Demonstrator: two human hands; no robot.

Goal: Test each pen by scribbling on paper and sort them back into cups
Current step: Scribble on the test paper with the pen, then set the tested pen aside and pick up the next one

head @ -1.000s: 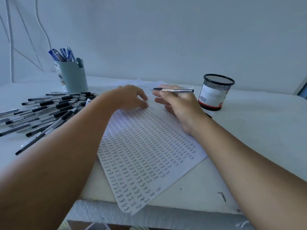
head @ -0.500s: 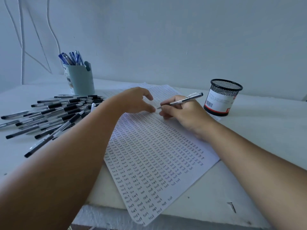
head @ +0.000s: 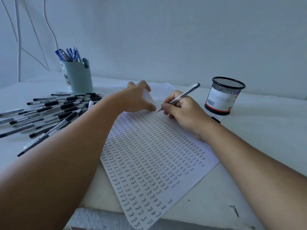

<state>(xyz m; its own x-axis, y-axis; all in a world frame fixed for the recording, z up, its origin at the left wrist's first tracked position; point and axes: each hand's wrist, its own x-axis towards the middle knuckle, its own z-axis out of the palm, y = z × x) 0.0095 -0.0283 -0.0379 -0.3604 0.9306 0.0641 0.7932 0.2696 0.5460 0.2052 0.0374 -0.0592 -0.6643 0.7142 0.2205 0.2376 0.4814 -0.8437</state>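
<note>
A loose heap of black-capped ballpoint pens lies fanned across the left side of the white bench, their tips pointing mostly toward the near left edge. Behind the heap, near the wall, stands a pale blue-grey plastic cup holding a cluster of blue-capped pens upright.

At centre, a white sheet of paper lies at an angle on the bench, its near corner hanging over the front edge, and is covered in rows of small handwritten words reading "test". The person's left hand rests on the far part of the sheet, thumb and fingers spread apart, with a curled-up strip of paper showing between them.

Just to its right, the right hand holds a slim silver pen in a writing grip, its fingers clamped round the lower barrel, the tip touching the paper close to the left thumb and the top end slanting up toward the right. The heel of this hand lies on the sheet.

Farther right, apart from the hand, a black wire-mesh pen cup with a white and red label and a barcode stands on the bench near the wall. A small dark object lies partly hidden just behind the right wrist.
</note>
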